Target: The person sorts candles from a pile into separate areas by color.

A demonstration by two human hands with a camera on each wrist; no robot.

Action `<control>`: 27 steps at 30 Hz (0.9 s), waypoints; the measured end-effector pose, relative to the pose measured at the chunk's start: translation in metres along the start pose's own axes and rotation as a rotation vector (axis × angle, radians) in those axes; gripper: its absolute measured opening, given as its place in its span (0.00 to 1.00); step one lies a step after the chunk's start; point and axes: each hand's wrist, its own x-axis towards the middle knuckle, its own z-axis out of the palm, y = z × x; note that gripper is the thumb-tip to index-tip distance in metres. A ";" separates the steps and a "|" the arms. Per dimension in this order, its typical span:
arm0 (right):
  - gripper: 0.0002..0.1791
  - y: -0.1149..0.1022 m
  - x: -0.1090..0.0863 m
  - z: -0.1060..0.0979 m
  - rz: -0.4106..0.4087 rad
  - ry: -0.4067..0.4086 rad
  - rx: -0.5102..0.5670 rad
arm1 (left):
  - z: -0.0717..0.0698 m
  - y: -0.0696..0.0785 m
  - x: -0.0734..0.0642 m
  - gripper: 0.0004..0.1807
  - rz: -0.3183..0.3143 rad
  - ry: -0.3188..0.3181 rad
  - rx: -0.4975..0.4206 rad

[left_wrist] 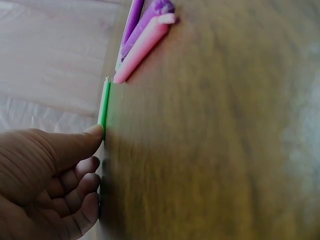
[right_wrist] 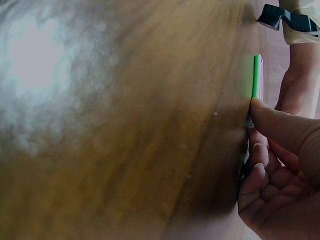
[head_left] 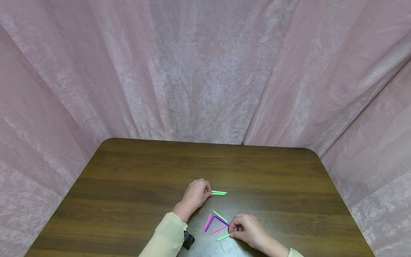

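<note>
My left hand [head_left: 195, 194] pinches the near end of a pair of thin green candles [head_left: 219, 192], side by side near the middle of the table. In the left wrist view the thumb lies on one green candle [left_wrist: 104, 102]. My right hand [head_left: 248, 230] pinches a green candle [head_left: 223, 237] low on the table; its thumb covers one end. Between the hands, two purple candles [head_left: 210, 223] meet in a peak. A pink candle [head_left: 207, 222] lies left of them, another pink candle [head_left: 217, 230] below, and a green candle [head_left: 219, 216] along the upper right.
A brown wooden table [head_left: 144, 171] with rounded far corners bears everything. Pink curtains [head_left: 205, 71] hang behind it and at both sides. A black wrist camera [head_left: 188, 239] is strapped below the left sleeve [head_left: 167, 233].
</note>
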 end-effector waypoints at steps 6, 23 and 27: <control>0.10 0.001 0.000 0.001 -0.010 -0.010 0.001 | -0.001 0.000 0.000 0.12 -0.014 -0.011 -0.013; 0.08 -0.001 -0.001 0.000 0.005 0.034 0.055 | -0.004 0.001 -0.003 0.11 -0.044 -0.032 -0.057; 0.08 -0.002 -0.001 -0.001 0.010 0.037 0.063 | -0.004 0.002 -0.005 0.10 -0.045 -0.043 -0.067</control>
